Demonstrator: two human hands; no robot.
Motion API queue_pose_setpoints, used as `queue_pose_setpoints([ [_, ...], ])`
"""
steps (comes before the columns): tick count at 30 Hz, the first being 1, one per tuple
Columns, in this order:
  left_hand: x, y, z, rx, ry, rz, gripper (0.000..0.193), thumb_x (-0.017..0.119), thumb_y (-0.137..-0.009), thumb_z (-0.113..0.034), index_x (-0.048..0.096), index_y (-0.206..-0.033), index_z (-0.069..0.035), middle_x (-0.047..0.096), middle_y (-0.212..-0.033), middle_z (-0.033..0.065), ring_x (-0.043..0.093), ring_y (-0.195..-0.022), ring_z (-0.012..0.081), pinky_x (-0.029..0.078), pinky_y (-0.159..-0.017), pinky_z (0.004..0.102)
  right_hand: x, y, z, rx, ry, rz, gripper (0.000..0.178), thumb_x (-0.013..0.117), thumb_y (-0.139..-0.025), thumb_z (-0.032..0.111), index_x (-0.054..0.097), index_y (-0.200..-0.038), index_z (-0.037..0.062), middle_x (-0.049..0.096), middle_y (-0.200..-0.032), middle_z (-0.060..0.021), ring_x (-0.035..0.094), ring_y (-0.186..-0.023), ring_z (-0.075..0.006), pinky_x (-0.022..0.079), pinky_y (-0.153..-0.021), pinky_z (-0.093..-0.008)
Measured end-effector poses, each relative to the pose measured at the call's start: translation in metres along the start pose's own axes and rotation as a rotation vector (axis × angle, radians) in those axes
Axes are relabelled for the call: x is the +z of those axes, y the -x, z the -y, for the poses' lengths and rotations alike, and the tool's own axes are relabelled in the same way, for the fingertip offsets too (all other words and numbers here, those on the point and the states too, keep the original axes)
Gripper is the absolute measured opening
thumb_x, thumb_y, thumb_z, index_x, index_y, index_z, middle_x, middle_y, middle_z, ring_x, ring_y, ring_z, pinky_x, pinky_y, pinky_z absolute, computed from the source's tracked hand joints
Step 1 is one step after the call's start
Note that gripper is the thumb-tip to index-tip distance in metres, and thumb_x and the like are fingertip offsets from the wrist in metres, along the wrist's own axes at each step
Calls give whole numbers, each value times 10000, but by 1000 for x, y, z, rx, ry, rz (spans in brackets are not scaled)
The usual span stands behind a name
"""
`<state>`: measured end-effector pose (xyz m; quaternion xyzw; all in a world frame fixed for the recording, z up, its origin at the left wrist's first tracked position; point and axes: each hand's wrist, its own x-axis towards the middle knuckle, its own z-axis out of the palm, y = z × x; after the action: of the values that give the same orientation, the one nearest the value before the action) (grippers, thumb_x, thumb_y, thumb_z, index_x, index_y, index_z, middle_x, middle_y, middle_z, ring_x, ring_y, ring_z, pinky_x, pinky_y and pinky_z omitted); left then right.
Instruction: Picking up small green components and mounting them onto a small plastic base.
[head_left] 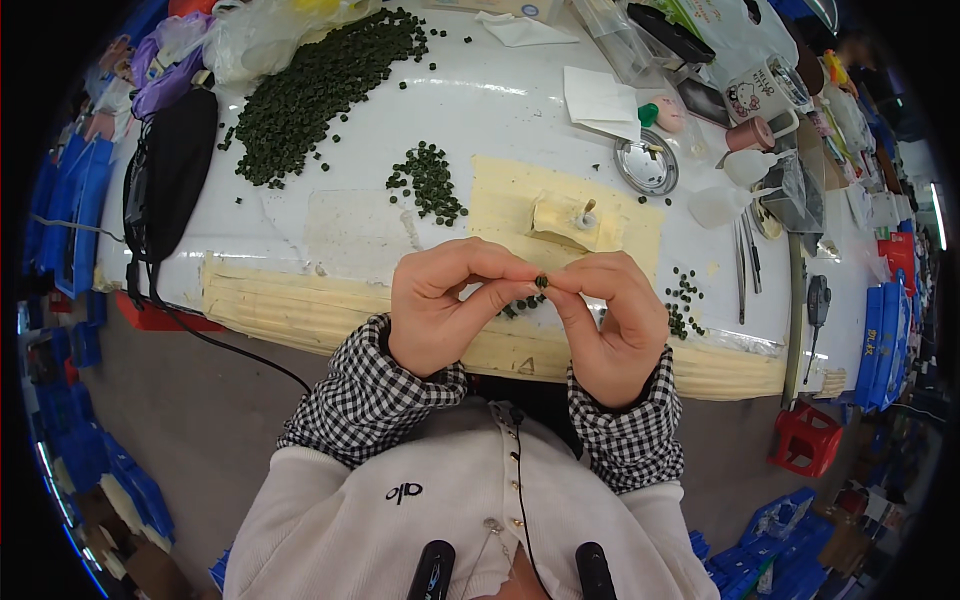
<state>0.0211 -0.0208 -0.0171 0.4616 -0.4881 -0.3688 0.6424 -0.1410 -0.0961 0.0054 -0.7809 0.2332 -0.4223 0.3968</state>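
Observation:
Above the table's padded front edge, my left hand [440, 305] and my right hand [618, 325] meet in a pinch. Between their fingertips is a small dark green piece [542, 281], with thumb and forefinger of each hand closed on it. Its exact kind is too small to make out. Several similar pieces [520, 305] lie on the table just beneath the fingers. Beyond my hands, a small yellow-taped block with an upright metal peg [578, 220] stands on a yellow taped patch [495, 215]. A loose group of green pieces [683, 305] sits right of my right hand.
A large heap of dark green pieces [320, 95] covers the far left, with a smaller heap [428, 180] nearer. A black pouch [172, 175] lies at left. At right are a round metal dish [645, 162], tweezers [741, 270], white scoops [715, 205] and a mug [765, 90].

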Motion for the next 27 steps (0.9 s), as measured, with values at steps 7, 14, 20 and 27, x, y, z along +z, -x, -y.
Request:
queue_pose_setpoints([
  [7,0,0,-1,-48,63,21,125,661,-823,72,682,-938,29,677,-858,93,644,-796,130,512,-724,240,-1,1,-1,-24,-6,16,181,693,-763,-88,664,-918,0,628,-860,-104,617,-772,-204,497,-678,-276],
  [14,1,1,-1,-86,101,30,129,653,-825,79,680,-943,38,675,-855,94,646,-788,132,518,-723,239,-2,2,-2,-28,-15,27,182,691,-766,-90,663,-922,-2,627,-862,-102,618,-774,-204,502,-678,-279],
  [20,1,-1,-2,-49,63,33,143,659,-820,77,683,-953,31,675,-857,95,645,-797,134,517,-722,239,-3,3,-5,-42,-4,11,183,701,-762,-81,663,-924,-4,636,-864,-107,626,-783,-208,507,-681,-283],
  [27,-1,-2,-1,30,-11,48,154,671,-811,69,690,-955,18,680,-859,104,646,-797,146,508,-711,244,-1,3,-6,-27,-34,-6,186,712,-758,-73,661,-925,-9,641,-853,-116,630,-762,-210,507,-678,-282],
])
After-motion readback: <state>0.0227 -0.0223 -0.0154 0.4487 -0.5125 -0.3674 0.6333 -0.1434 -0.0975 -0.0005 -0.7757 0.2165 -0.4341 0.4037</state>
